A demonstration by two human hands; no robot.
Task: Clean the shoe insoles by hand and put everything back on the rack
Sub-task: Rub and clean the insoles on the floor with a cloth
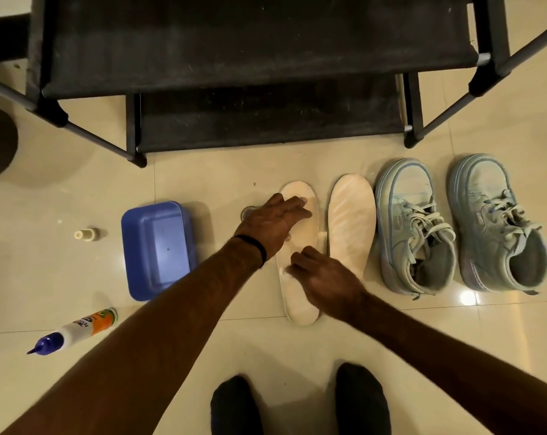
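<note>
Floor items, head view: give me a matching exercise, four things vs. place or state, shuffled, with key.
Things:
1. blue tub
2. bottle
3. left insole
4. sneakers

Places or states:
A. lying on its side, far left
B. under both hands
C. standing side by side, far right
D. open side up, left of the insoles

Pairs: 1-D, 2-A, 3-B, 4-C

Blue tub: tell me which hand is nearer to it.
Left. The left hand rests on the front of the left insole, just right of the blue tub; the right hand is farther right, over that insole's middle.
</note>
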